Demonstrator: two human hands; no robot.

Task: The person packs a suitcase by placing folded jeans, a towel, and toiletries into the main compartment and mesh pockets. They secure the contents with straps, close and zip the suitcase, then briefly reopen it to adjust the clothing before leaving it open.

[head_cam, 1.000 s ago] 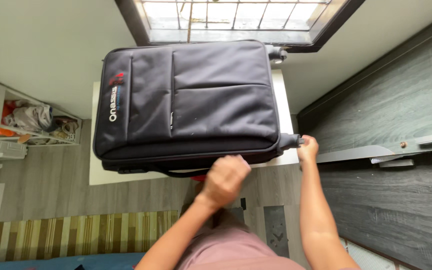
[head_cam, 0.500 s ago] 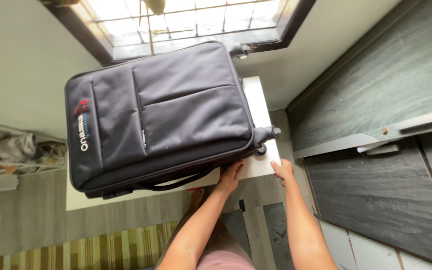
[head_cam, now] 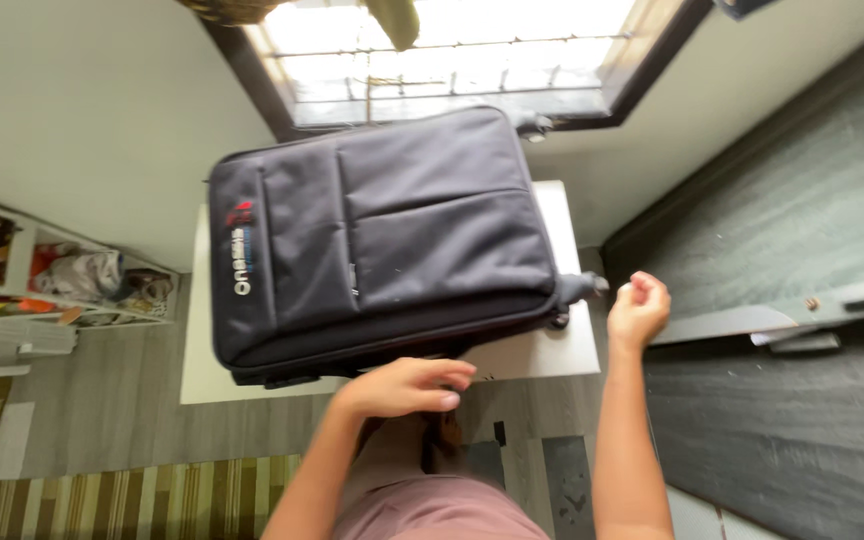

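Observation:
A dark grey fabric suitcase [head_cam: 382, 240] lies flat on a small white table [head_cam: 562, 350] under a window, its wheels pointing right. My left hand [head_cam: 407, 386] hovers by the suitcase's near side edge, fingers extended and apart, holding nothing. My right hand [head_cam: 638, 308] is loosely curled just right of the suitcase's near wheel [head_cam: 582, 287], a small gap between them, and it holds nothing that I can see.
A dark wood-grain cabinet [head_cam: 802, 260] fills the right side. An open white shelf [head_cam: 62, 280] with clothes and clutter stands at the left. A striped rug [head_cam: 132, 495] lies on the grey plank floor. The barred window [head_cam: 452, 50] is behind the table.
The suitcase has swung back to lie squarer on the table. Both hands came off the table's front edge; the right one rose to beside the wheel, the left moved left.

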